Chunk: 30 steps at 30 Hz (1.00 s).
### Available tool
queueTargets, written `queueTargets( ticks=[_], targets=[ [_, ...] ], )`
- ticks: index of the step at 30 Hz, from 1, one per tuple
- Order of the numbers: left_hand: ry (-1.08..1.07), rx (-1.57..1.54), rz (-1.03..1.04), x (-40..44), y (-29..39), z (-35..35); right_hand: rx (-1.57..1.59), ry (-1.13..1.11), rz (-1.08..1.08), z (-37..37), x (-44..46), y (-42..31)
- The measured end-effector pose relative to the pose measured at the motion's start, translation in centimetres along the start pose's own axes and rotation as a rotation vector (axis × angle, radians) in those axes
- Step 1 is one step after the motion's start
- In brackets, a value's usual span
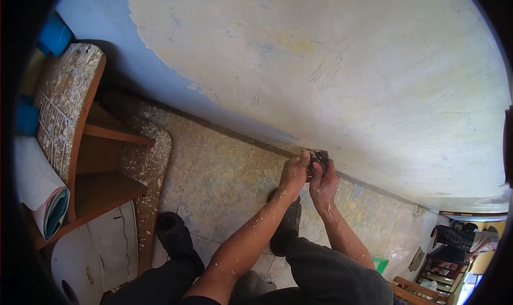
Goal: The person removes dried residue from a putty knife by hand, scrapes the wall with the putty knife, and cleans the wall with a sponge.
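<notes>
Both my hands hold a small dark block (319,157) speckled with pale flakes, low against the wall (299,86). My left hand (294,174) grips its left side, thumb up along the edge. From the right and below, my right hand (324,184) closes its fingers on it. The block's underside is hidden, and its exact kind cannot be made out. Much of the wall is bare and whitish, with blue paint (107,16) on the left and in a strip low down. Pale flakes stick to both forearms.
Paint flakes cover the tiled floor (214,161) around my dark shoes (286,225). On the left stands a wooden shelf unit (88,118), flake-covered, with rolled papers (48,198) and blue containers (55,35). Chairs (449,257) and a green object (380,264) are at lower right.
</notes>
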<state>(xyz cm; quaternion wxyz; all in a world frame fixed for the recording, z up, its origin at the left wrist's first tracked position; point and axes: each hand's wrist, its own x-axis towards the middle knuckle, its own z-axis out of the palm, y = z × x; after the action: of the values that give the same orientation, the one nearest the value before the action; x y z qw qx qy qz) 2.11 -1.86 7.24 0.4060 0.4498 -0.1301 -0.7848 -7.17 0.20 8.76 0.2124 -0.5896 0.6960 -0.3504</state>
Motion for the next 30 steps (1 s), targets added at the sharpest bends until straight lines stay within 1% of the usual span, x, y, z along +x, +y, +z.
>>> queueTargets(
  ticks=[1,2,3,4,5,6,7,9,10,11,12,13,14,15,16,17,18,20,21,22,23,24,26,27,29,30],
  targets=[
    [0.000,-0.002,-0.012,-0.4,0.3,0.2,-0.006,0.011,0.025,0.0,-0.3,0.2],
    [0.034,0.003,0.050,-0.8,0.6,0.4,-0.016,0.011,0.042,-0.2,-0.6,0.2],
    [0.068,0.010,0.116,-0.9,0.9,0.5,-0.059,0.024,-0.022,-0.3,-0.2,-1.3],
    [0.065,0.014,0.111,-0.8,1.3,0.5,-0.097,0.039,-0.094,-0.3,0.5,-2.4],
    [0.050,-0.018,0.158,-0.7,1.8,0.2,-0.097,0.041,-0.089,-0.5,1.0,-2.7],
    [0.037,-0.049,0.207,-0.8,1.9,0.1,-0.101,0.027,-0.134,-0.5,1.2,-3.0],
    [0.038,-0.044,0.206,-1.0,1.8,0.1,-0.104,0.014,-0.183,-0.6,1.3,-3.2],
    [0.043,-0.061,0.116,-1.2,2.1,0.3,-0.134,0.016,-0.191,-0.6,0.8,-2.7],
    [0.041,-0.062,0.128,-0.8,1.5,0.3,-0.169,0.014,-0.196,-0.6,0.5,-2.1],
    [0.027,-0.048,0.062,-0.1,0.1,0.0,-0.165,0.011,-0.199,-0.4,0.2,-0.7],
    [0.013,-0.032,-0.007,0.7,-0.9,-0.4,-0.174,-0.015,-0.127,-0.1,-0.1,1.3],
    [0.017,-0.029,-0.010,1.2,-1.5,-0.6,-0.185,-0.040,-0.053,0.2,-0.3,2.2],
    [0.009,-0.034,-0.010,1.6,-2.2,-0.7,-0.148,-0.005,-0.098,0.5,-0.3,2.9],
    [-0.001,-0.040,-0.010,1.4,-1.9,-0.4,-0.151,-0.006,-0.093,0.4,-0.2,2.4],
    [-0.003,-0.039,-0.015,1.2,-1.4,-0.4,-0.248,-0.015,-0.104,0.5,-0.1,1.8],
    [0.012,-0.072,0.033,0.9,-0.9,-0.7,-0.344,-0.024,-0.115,0.6,0.1,1.0],
    [0.028,-0.105,0.079,0.6,-0.3,-0.6,-0.347,-0.021,-0.111,0.6,0.4,0.4],
    [0.032,-0.086,0.054,0.5,-0.3,-0.5,-0.232,-0.019,-0.182,0.7,0.7,-0.6],
    [0.038,-0.070,0.041,0.4,-0.1,-0.6,-0.229,-0.018,-0.187,0.8,0.5,0.0],
    [0.036,-0.067,0.052,0.8,-0.5,-0.8,-0.165,-0.025,-0.124,1.0,0.1,1.0],
    [0.024,-0.024,0.004,1.4,-1.6,-1.2,-0.099,-0.033,-0.061,1.2,-0.2,1.7],
    [0.013,0.015,-0.046,1.5,-1.5,-1.2,-0.096,-0.032,-0.071,1.1,0.0,1.5],
    [0.009,-0.014,0.003,2.0,-1.7,-1.5,-0.282,-0.036,-0.098,0.7,0.1,1.2],
    [0.005,-0.039,0.036,1.9,-1.9,-1.4,-0.285,-0.039,-0.088,0.5,0.2,0.4],
    [0.000,-0.055,0.011,0.9,-0.9,-1.1,-0.293,-0.063,-0.064,0.5,0.5,-1.5],
    [-0.010,-0.068,0.017,0.7,-0.1,-1.1,-0.292,-0.063,-0.066,0.6,0.2,-0.9]
  ],
)
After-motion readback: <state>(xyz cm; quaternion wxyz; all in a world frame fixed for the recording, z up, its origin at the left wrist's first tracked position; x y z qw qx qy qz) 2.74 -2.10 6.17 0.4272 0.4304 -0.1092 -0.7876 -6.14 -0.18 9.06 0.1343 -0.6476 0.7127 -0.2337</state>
